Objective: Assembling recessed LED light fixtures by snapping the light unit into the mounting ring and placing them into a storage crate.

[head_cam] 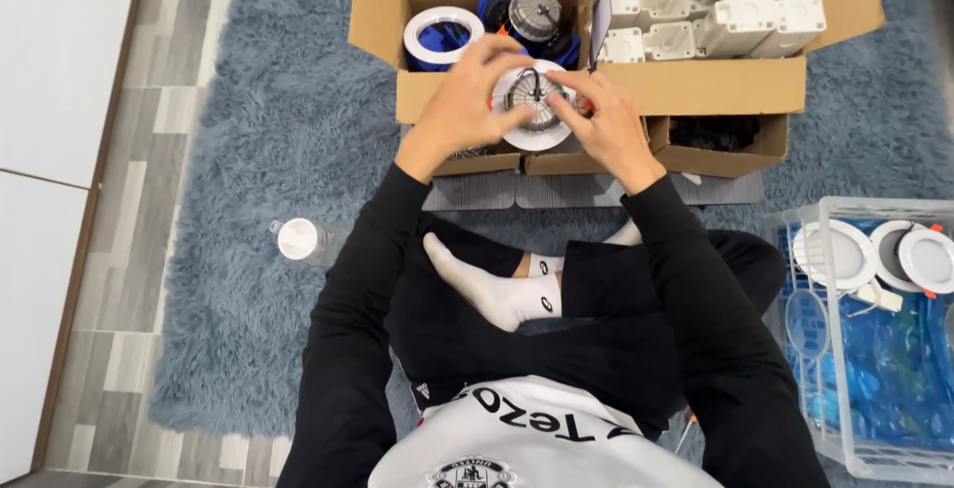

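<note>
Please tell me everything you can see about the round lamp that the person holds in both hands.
The lamp is a round recessed downlight with a white rim, probably plastic, and a grey metal finned back facing the camera. Thin dark wires cross its middle. A small orange part shows at its right edge. The left hand grips its left side and the right hand its right side. It is held in the air in front of the open cardboard box, above the grey rug.

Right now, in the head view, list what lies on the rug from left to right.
Bottle → cardboard box, with both hands holding a round lamp in front of it → clear bin of white round lamps.
</note>
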